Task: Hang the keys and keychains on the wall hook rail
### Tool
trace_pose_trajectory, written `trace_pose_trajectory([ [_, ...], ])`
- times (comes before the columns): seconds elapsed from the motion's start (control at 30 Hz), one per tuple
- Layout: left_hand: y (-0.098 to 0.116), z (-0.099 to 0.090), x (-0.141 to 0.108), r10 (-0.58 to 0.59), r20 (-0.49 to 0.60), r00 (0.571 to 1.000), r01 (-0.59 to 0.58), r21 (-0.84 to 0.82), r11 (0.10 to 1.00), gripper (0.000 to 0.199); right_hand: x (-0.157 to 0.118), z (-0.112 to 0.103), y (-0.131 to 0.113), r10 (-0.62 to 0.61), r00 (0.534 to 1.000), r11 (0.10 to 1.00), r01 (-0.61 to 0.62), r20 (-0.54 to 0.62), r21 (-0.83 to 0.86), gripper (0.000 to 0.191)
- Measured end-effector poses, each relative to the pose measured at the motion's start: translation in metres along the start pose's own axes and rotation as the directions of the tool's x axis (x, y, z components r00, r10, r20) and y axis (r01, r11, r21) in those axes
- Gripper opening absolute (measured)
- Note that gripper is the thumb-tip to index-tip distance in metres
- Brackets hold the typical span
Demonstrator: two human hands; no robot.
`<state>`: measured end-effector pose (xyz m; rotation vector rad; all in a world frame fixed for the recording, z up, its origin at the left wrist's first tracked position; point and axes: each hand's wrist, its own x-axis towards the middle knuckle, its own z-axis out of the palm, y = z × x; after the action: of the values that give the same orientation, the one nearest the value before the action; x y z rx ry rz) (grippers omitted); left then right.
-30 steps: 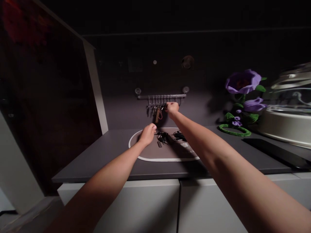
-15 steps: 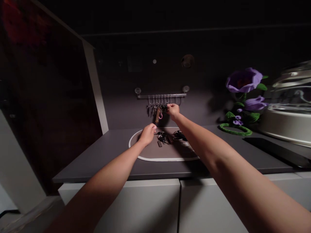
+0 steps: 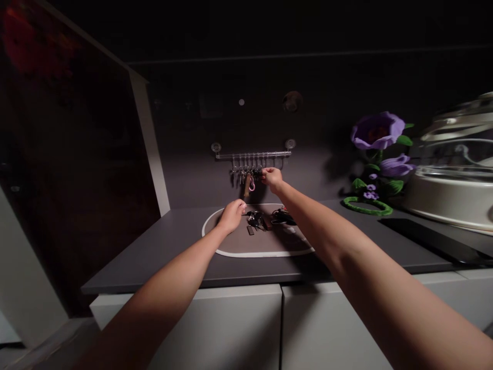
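A clear hook rail (image 3: 253, 154) is fixed to the dark wall, and several bunches of keys (image 3: 243, 176) hang from its hooks. Among them are a brown strap (image 3: 247, 185) and a pink ring-shaped clip (image 3: 252, 184). My right hand (image 3: 272, 178) pinches at the right end of the hanging row, on small dark keys mostly hidden by the fingers. Lower down, just beneath the strap, my left hand (image 3: 233, 215) hovers over the mat with fingers pressed together; what they hold, if anything, is too small to tell. More keys (image 3: 256, 220) lie on the mat beside it.
An oval brown mat (image 3: 234, 245) with a white rim covers part of the dark counter (image 3: 154, 246). Dark cords (image 3: 283, 216) lie on it. Rightward are purple felt flowers (image 3: 379, 131), a flat black object (image 3: 427, 239) and a cream appliance (image 3: 450, 198).
The view has shifted slightly, so everything sits a little further left. Both hands keep nearly the same places, the right at the hanging keys and the left above the mat.
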<state>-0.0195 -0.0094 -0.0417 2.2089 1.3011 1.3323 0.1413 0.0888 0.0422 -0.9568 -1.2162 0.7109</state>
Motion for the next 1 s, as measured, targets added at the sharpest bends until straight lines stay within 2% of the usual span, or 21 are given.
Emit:
trace_pose_trajectory([
  [0.1,0.002,-0.001,-0.001,0.003,0.003,1.000,-0.003,0.009,1.000,0.018,-0.009,-0.004,-0.009,0.101,0.995,0.994,-0.101,0.010,0.032,0.006],
  [0.37,0.006,-0.002,-0.004,0.026,0.012,1.000,-0.026,0.025,0.999,0.018,-0.034,-0.014,-0.028,0.159,0.986,0.987,-0.161,0.055,0.019,0.007],
  [0.6,0.005,-0.002,-0.004,0.015,-0.041,0.999,-0.014,0.022,1.000,0.014,-0.064,-0.020,-0.036,0.190,0.970,0.979,-0.200,0.153,0.048,0.007],
  [0.73,0.010,-0.004,-0.002,-0.069,-0.068,0.995,0.068,-0.012,0.998,0.012,-0.084,-0.022,-0.035,0.165,0.965,0.982,-0.180,0.205,0.057,0.008],
  [0.83,0.021,-0.008,0.002,-0.175,-0.059,0.983,0.174,-0.021,0.985,0.008,-0.099,-0.025,-0.029,0.133,0.971,0.990,-0.141,0.197,0.027,0.008],
  [1.0,0.036,-0.009,0.005,-0.297,-0.039,0.954,0.294,-0.082,0.952,0.007,-0.121,-0.037,-0.007,-0.049,0.980,0.983,0.081,0.193,-0.163,0.014],
])
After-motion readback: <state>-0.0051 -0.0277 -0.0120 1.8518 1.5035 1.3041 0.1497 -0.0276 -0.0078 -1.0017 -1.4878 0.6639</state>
